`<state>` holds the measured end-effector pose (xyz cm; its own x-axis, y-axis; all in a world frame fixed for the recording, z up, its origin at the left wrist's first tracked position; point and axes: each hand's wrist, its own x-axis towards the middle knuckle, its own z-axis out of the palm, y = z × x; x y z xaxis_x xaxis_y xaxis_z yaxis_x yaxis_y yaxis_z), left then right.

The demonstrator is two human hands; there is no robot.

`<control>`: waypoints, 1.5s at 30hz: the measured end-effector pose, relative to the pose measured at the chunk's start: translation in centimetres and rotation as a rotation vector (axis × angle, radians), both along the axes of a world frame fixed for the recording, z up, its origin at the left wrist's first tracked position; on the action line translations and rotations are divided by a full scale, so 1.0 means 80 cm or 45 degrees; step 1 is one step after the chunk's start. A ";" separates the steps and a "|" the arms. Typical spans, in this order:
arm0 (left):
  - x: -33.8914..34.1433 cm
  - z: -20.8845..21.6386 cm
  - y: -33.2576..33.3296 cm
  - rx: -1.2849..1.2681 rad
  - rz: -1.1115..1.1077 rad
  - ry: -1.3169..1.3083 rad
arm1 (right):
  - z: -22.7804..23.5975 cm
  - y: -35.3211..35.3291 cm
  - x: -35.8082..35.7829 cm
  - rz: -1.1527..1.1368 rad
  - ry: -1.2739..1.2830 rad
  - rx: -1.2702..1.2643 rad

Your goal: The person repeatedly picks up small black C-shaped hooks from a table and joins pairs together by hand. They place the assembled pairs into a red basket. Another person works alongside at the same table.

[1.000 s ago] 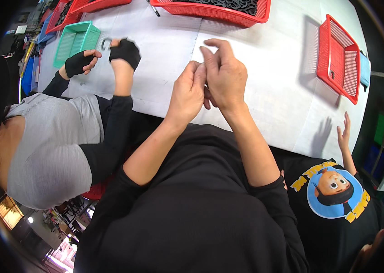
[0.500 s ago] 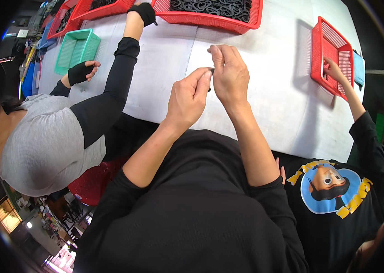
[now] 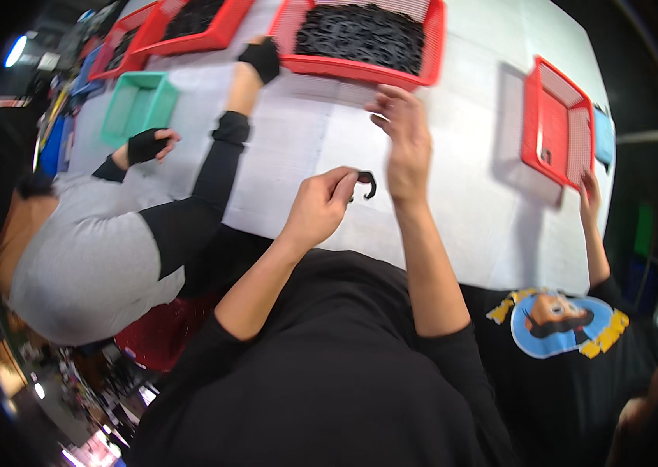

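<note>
Between thumb and fingers, my left hand [image 3: 318,205] pinches a small black curved hook-like piece [image 3: 369,185], its bend sticking out to the right above the white table. My right hand [image 3: 407,136] is lifted away from it, its fingers apart and slightly blurred, with nothing visible in them. Just beyond that hand stands a red mesh basket [image 3: 344,65] heaped with similar black curved pieces [image 3: 364,33].
The white table [image 3: 461,218] spreads ahead. At left a co-worker in grey [image 3: 87,257] reaches across near a green basket [image 3: 140,109]; more red baskets [image 3: 212,39] stand behind. At right another person's hand [image 3: 591,194] touches a red basket [image 3: 559,124] holding a small piece.
My right hand has left my left hand and moved up toward the full basket, opening. The curved piece now shows plainly in my left hand. The right co-worker's hand has come out of the basket.
</note>
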<state>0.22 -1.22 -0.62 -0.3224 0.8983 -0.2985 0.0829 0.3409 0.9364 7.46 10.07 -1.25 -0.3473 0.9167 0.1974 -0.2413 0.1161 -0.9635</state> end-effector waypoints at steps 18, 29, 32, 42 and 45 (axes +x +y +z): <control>-0.007 0.012 0.001 0.239 -0.028 0.056 | 0.002 -0.028 0.001 0.295 0.269 -0.122; -0.012 0.013 0.004 0.250 -0.162 0.282 | 0.009 -0.023 -0.004 0.342 0.201 0.093; -0.002 0.022 -0.001 0.063 -0.238 0.194 | 0.012 -0.016 -0.006 0.353 0.239 0.109; 0.004 0.037 0.009 0.097 -0.326 0.251 | 0.029 -0.002 -0.006 0.332 0.282 0.155; -0.005 0.019 0.021 0.260 -0.130 0.204 | 0.026 -0.005 -0.004 0.365 0.305 0.182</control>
<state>-0.15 0.49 0.88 -0.2552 0.9650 -0.0605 0.2597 0.1287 0.9571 7.12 9.70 0.83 -0.5137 0.7468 0.4224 -0.4995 0.1400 -0.8549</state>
